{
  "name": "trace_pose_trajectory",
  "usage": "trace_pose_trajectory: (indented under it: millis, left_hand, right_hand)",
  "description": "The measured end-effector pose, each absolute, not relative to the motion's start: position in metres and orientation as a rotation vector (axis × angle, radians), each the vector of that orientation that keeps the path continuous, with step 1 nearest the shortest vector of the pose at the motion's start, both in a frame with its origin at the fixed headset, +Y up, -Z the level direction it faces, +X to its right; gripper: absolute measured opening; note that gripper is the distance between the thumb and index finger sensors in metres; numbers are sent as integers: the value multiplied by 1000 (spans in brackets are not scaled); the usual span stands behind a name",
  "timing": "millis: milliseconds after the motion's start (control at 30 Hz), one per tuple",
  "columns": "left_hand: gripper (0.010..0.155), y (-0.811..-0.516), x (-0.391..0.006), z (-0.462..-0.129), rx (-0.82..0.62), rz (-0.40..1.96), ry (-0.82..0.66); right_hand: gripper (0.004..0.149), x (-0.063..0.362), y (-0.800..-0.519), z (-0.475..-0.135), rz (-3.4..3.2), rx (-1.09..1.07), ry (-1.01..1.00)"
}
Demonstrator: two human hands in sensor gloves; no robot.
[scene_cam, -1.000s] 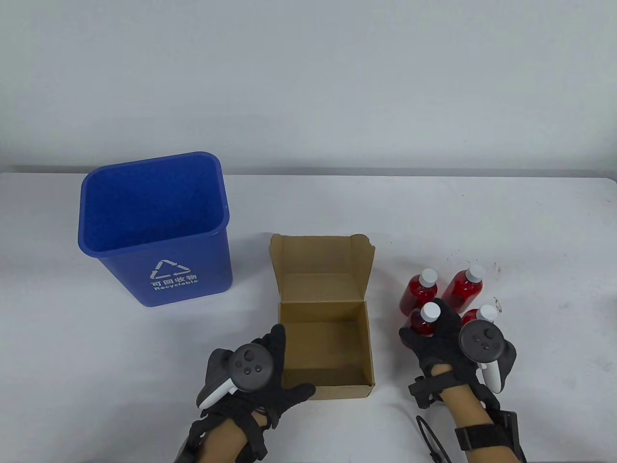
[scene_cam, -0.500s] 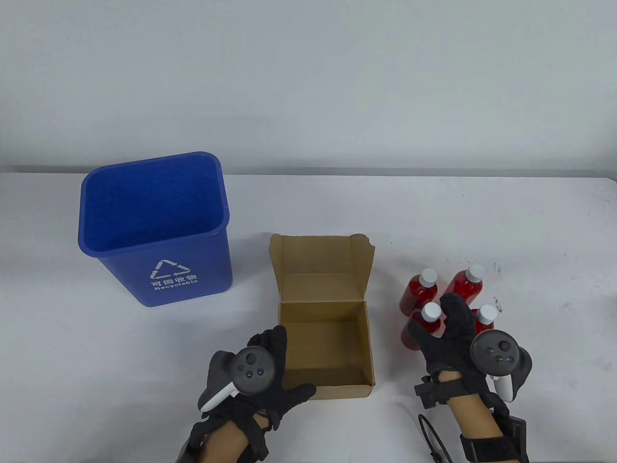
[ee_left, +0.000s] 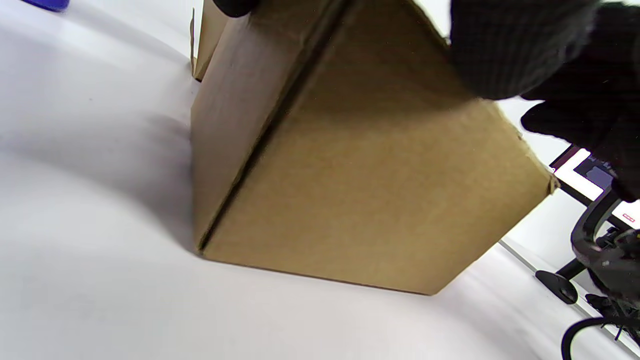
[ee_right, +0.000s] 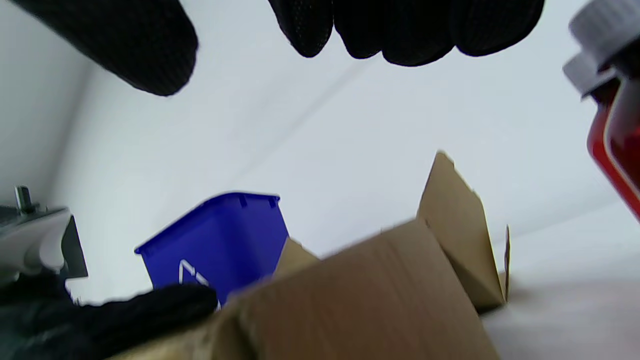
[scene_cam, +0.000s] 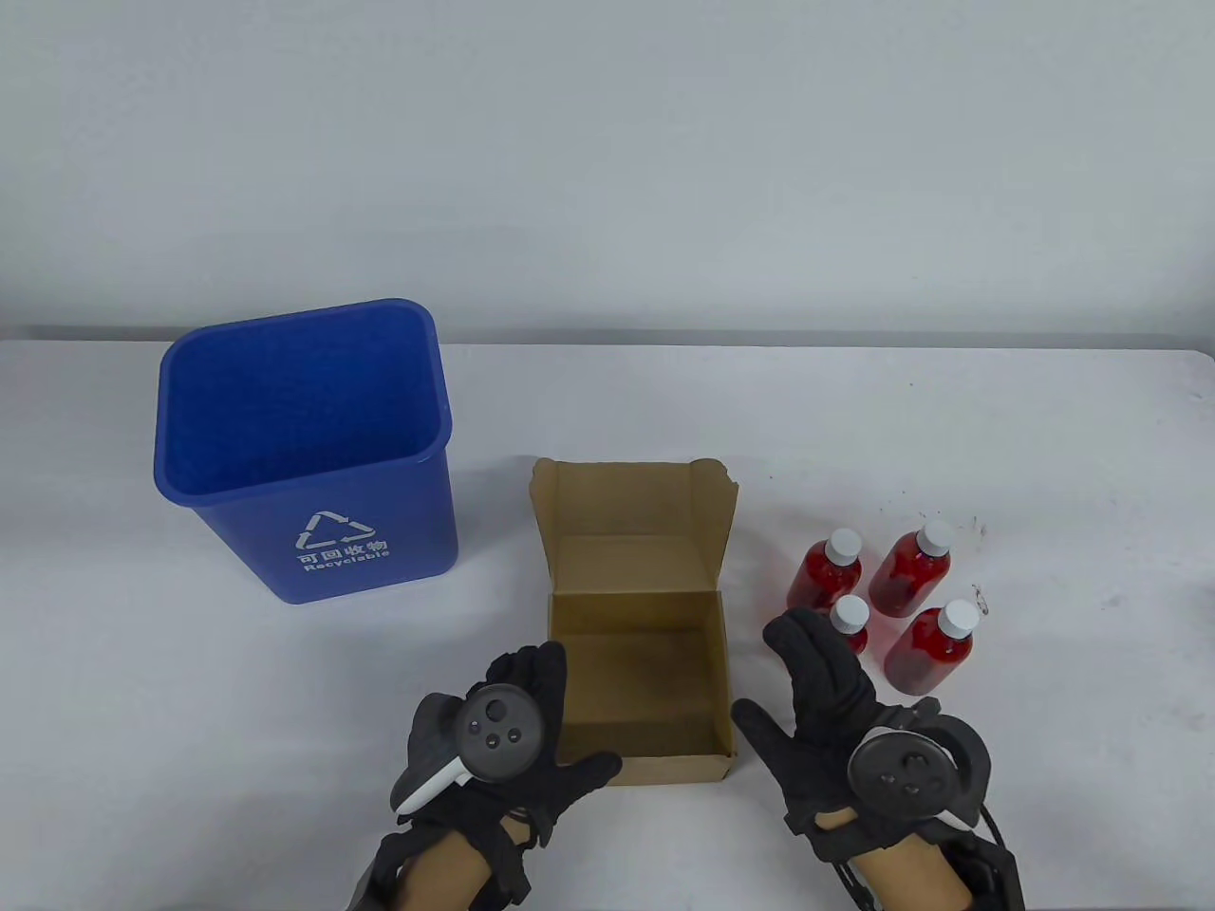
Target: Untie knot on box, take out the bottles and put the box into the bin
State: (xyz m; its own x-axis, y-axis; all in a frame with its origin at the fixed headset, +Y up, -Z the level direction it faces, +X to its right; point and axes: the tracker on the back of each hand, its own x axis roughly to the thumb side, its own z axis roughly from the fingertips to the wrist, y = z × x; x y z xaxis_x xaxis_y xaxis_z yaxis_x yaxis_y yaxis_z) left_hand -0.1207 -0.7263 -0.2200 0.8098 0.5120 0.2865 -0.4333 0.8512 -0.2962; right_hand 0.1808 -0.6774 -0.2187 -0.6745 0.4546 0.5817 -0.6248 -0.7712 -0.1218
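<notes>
Cardboard box (scene_cam: 638, 655) sits open at lower centre, our left hand (scene_cam: 532, 750) gripping its near-left corner; our right hand (scene_cam: 821, 731), fingers spread and empty, hovers just right. One blue bin (scene_cam: 304, 446) upper left; four red bottles (scene_cam: 892, 598) right, bare table (scene_cam: 1044, 455) beyond.

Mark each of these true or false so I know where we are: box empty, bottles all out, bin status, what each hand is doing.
1. The box is open and empty. True.
2. Four bottles stand to the right of the box. True.
3. The bin lies on its side. False: it stands upright, left of the box.
4. The right hand grips a bottle. False: its fingers are spread and hold nothing, between box and bottles.
5. The left hand is at the box's near left corner. True.
6. The box is in the bin. False: it sits on the table.
</notes>
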Motion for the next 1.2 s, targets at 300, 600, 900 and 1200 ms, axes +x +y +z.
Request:
trace_pose_trajectory:
  millis: [300,600,900,1200]
  left_hand:
    - [103,-720,-120,-216,-165,501,-358]
    - [101,-712,-128,-217,-104,544,-358]
    - [93,-715,-157,-269,-193,867,-239]
    - [90,-737,-162,-321,-312,1012,-143]
  right_hand:
    - [84,159,-708,-227,2514,729,-25]
    - [87,149,-721,-231,2558,728,111]
    - [89,153,-725,-234,2504,704,152]
    - [89,154,-725,-235,2483,698,165]
